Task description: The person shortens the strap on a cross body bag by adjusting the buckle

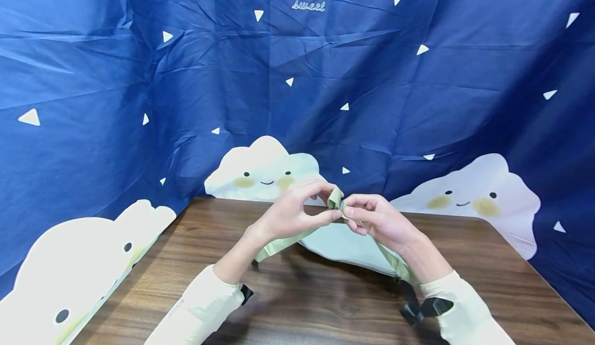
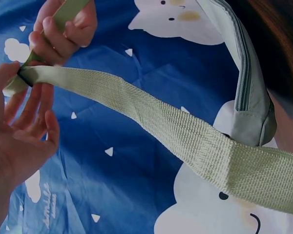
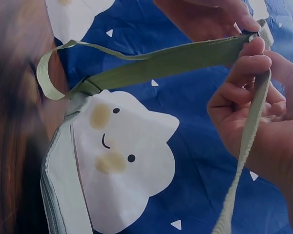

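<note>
A pale green bag (image 1: 346, 247) with a zipper lies on the table, and its light green webbing strap (image 2: 161, 122) is raised in front of the backdrop. My left hand (image 1: 297, 208) pinches the strap between thumb and fingers beside a small dark slider (image 2: 25, 77). Close by on the right, my right hand (image 1: 381, 218) grips the strap too, with fingers curled round it in the right wrist view. A folded loop of strap (image 1: 334, 198) stands up between the two hands. Fingers partly hide the slider.
The brown wooden table (image 1: 288, 303) spreads under the arms. Behind it hangs a blue cloth backdrop (image 1: 209, 76) with white triangles and smiling clouds. Dark wrist straps (image 1: 437, 306) sit over the pale sleeves.
</note>
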Action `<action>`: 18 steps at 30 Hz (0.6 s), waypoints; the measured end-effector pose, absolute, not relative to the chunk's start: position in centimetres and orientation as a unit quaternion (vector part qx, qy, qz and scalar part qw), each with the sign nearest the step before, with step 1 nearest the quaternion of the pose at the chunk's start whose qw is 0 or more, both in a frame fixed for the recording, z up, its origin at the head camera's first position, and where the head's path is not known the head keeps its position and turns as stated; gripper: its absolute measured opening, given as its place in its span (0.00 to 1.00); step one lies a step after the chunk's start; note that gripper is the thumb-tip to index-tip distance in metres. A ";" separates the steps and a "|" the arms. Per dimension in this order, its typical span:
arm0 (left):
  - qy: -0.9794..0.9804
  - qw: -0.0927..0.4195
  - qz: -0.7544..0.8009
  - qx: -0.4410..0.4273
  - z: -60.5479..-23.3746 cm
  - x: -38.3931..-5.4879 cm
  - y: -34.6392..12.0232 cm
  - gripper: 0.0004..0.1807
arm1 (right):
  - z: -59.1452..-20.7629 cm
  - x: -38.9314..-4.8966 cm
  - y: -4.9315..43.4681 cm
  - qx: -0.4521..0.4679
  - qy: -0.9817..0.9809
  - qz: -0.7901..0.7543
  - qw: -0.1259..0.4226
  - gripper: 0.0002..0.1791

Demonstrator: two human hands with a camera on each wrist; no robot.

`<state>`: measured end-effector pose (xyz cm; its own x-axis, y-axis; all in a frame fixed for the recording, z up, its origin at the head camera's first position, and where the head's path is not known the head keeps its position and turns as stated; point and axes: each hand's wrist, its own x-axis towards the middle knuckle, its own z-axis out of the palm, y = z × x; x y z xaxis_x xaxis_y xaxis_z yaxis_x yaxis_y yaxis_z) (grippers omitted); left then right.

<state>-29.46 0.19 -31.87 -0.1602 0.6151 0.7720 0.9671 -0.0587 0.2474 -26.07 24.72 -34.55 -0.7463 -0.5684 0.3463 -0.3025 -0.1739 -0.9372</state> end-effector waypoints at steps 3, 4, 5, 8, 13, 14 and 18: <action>-0.653 0.227 -0.390 -0.608 -31.8 -29.4 0.2 0.14 | -34.5 -25.9 24.7 -0.342 0.634 -0.686 0.099 0.12; -0.653 0.228 -0.389 -0.608 -31.8 -29.4 0.2 0.13 | -34.5 -26.0 24.7 -0.342 0.636 -0.685 0.100 0.11; -0.653 0.228 -0.388 -0.609 -31.8 -29.4 0.2 0.13 | -34.5 -26.0 24.8 -0.344 0.638 -0.681 0.103 0.11; -0.650 0.219 -0.396 -0.611 -31.7 -29.4 0.1 0.12 | -34.7 -26.2 25.2 -0.354 0.643 -0.670 0.115 0.11; -0.661 0.215 -0.414 -0.588 -31.8 -29.3 -0.2 0.11 | -35.1 -26.6 25.8 -0.368 0.646 -0.657 0.125 0.11; -0.665 0.216 -0.417 -0.581 -31.8 -29.3 -0.2 0.12 | -35.1 -26.7 25.9 -0.369 0.644 -0.658 0.124 0.11; -0.670 0.220 -0.417 -0.574 -31.9 -29.2 -0.1 0.11 | -35.2 -26.8 25.7 -0.381 0.627 -0.669 0.116 0.11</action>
